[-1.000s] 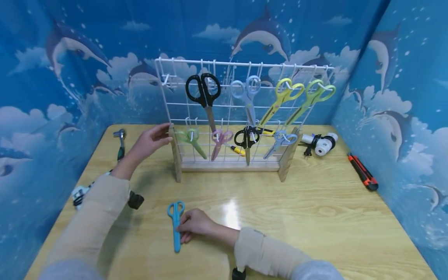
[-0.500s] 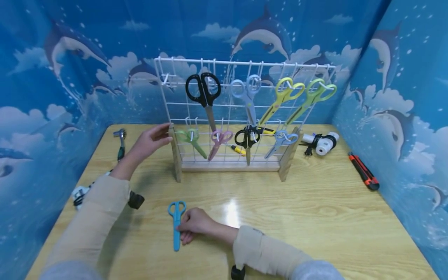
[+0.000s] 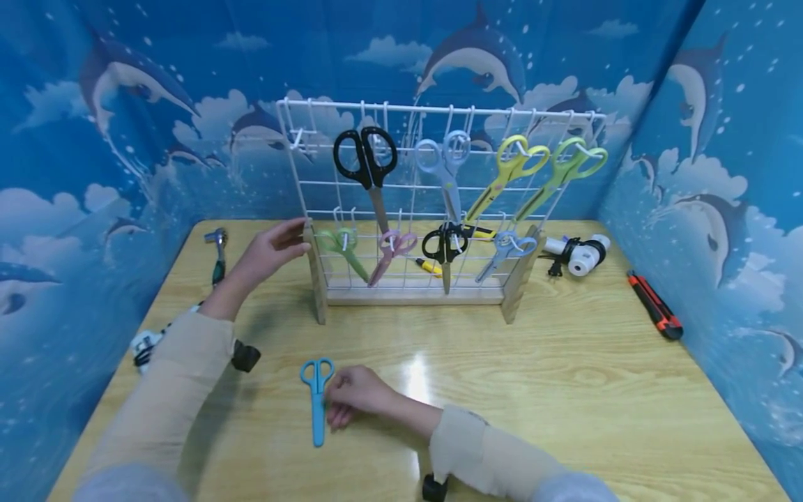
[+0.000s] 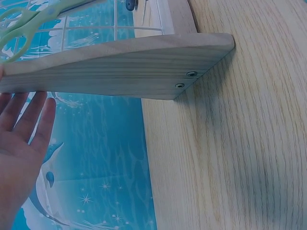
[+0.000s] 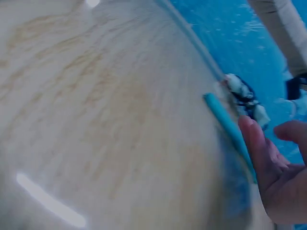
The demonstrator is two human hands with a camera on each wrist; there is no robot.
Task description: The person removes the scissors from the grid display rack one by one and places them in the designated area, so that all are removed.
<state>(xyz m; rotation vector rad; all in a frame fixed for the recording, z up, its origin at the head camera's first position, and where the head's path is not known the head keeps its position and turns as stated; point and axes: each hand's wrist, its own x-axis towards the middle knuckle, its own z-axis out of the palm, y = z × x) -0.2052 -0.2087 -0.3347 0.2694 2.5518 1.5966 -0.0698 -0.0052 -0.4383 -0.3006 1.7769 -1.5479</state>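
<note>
Blue scissors [image 3: 318,411], their blades in a matching cover, lie on the table with the handles pointing away. Just to their right is my right hand [image 3: 359,390], its fingertips beside the cover. In the right wrist view, the thumb stands apart from the fingers [image 5: 255,139], and the blue cover [image 5: 225,120] shows past them. My left hand [image 3: 266,254] touches the left wooden upright [image 3: 316,286] of a white wire rack. Its straight fingers [image 4: 36,115] reach behind that board in the left wrist view. Several scissors hang from the rack's hooks, black-handled ones [image 3: 366,159] at upper left.
An unused hook [image 3: 301,139] sits at the rack's upper left. Yellow cutters [image 3: 429,267] lie behind the rack. To the right are a white cord-wrapped tool [image 3: 583,256] and a red-black utility knife [image 3: 654,305]. A ratchet [image 3: 218,256] lies at left.
My right hand has let go of the blue scissors' cover and drawn slightly to the right. The scissors stay where they were. My left hand has kept its place on the upright.
</note>
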